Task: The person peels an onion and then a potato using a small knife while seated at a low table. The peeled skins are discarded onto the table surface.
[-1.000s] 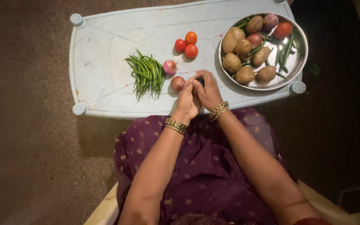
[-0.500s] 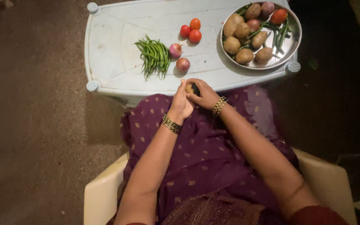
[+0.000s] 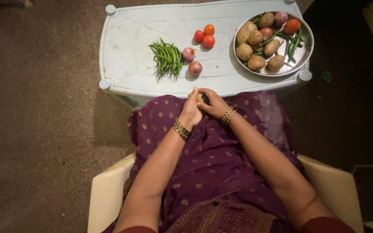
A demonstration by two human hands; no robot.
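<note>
Hands meet over the lap in the head view: left hand (image 3: 191,110) and right hand (image 3: 213,103) both closed around a small potato (image 3: 200,97), just off the counter (image 3: 121,56) edge. Up there sit green chillies (image 3: 167,58), two onions (image 3: 191,61), three tomatoes (image 3: 205,35) and a steel plate (image 3: 308,43) of veg.

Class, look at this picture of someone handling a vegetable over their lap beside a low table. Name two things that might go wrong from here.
1. Both hands, left hand and right hand, hold the small vegetable over the lap, off the table; if it slips, it may roll to the floor.
2. The two onions lie loose near the table's front edge and might roll off if bumped.
</note>
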